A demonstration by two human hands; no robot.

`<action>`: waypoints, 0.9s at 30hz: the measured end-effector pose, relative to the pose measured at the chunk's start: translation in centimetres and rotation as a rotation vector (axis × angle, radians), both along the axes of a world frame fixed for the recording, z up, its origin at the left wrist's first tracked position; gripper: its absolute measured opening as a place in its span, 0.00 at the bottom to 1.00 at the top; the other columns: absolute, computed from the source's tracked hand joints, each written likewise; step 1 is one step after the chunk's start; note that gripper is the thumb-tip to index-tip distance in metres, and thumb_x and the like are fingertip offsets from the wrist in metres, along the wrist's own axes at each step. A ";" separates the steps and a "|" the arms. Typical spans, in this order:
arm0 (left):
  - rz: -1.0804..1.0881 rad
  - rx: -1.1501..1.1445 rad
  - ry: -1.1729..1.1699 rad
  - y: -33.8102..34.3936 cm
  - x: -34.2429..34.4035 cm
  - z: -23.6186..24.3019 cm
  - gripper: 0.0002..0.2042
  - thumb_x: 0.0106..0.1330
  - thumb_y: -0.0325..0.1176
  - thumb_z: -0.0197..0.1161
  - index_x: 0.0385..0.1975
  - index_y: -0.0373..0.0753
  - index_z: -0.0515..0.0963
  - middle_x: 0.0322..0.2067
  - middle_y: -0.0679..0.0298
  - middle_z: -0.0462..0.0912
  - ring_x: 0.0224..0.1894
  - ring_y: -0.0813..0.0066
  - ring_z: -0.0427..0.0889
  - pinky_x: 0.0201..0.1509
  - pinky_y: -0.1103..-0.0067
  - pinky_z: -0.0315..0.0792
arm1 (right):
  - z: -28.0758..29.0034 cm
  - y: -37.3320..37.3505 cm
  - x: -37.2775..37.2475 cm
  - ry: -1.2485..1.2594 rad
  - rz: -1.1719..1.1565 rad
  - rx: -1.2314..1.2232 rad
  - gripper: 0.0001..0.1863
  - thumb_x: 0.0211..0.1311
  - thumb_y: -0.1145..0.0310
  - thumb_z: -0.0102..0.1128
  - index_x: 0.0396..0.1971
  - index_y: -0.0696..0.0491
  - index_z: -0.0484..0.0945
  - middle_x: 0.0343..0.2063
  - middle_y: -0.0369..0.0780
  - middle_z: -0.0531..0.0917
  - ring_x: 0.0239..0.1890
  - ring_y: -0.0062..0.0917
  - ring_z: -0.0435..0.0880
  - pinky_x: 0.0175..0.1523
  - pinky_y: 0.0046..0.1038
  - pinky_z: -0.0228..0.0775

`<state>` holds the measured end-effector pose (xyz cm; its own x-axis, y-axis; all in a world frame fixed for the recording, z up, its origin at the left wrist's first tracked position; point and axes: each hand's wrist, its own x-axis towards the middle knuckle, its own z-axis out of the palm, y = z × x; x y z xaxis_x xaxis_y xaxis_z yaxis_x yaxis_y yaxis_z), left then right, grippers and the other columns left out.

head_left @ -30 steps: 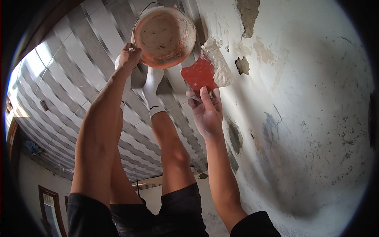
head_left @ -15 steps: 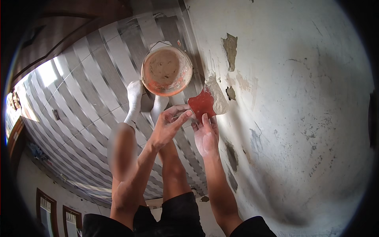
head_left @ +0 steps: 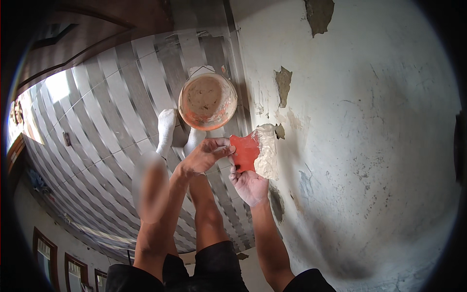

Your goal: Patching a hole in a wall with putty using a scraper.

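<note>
A red plastic putty spreader [head_left: 244,152] carries a thick band of cream-coloured putty [head_left: 266,155] along its right edge. My left hand [head_left: 206,155] pinches the spreader's left edge between thumb and fingers. From below, my right hand [head_left: 252,187] grips its lower edge, palm up; some of its fingers are hidden behind the red sheet. Beyond both hands, by my feet, a round bucket [head_left: 214,124] with a wire handle shows a coating of putty inside and orange stains near its rim.
Close on the right rises a pale plastered wall [head_left: 360,146] with bare grey chipped patches [head_left: 283,86]. Underfoot is a striped tile floor [head_left: 116,117]. My white-socked foot [head_left: 167,126] stands beside the bucket. A dark wooden door [head_left: 97,34] is at the upper left.
The spreader has turned, so its putty edge now faces right more squarely. My left fingers have closed on its left edge, and my right hand has shifted lower beneath it.
</note>
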<state>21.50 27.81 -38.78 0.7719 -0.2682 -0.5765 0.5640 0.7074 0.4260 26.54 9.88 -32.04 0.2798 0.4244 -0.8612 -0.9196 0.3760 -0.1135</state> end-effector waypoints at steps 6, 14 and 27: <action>-0.049 -0.144 -0.117 -1.0 0.4 -1.0 0.10 0.69 0.35 0.59 0.41 0.35 0.79 0.34 0.73 0.81 0.39 0.87 0.74 0.51 0.81 0.68 | -1.0 -1.0 0.0 0.302 -0.084 0.321 0.20 0.71 0.53 0.44 0.50 0.54 0.65 0.27 0.33 0.73 0.25 0.15 0.69 0.36 0.22 0.58; -0.140 0.162 -0.161 -2.8 0.9 -0.8 0.24 0.68 0.40 0.60 0.61 0.41 0.67 0.55 0.57 0.74 0.60 0.67 0.70 0.61 0.72 0.66 | -2.3 -4.4 -1.8 0.075 -0.281 0.415 0.12 0.72 0.60 0.45 0.47 0.51 0.67 0.26 0.31 0.74 0.16 0.13 0.63 0.36 0.22 0.59; -0.547 0.584 0.167 -0.8 -13.1 -3.5 0.23 0.67 0.40 0.57 0.60 0.42 0.70 0.55 0.54 0.77 0.56 0.62 0.76 0.60 0.72 0.68 | -0.8 -2.9 4.2 -1.046 0.876 -1.166 0.12 0.70 0.65 0.53 0.39 0.59 0.70 0.33 0.43 0.82 0.24 0.28 0.84 0.28 0.27 0.75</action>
<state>8.36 27.01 -42.24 0.5102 -0.2033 -0.8357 0.8539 0.0036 0.5204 30.77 6.98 -32.89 0.8997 0.0982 -0.4253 -0.1668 -0.8231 -0.5429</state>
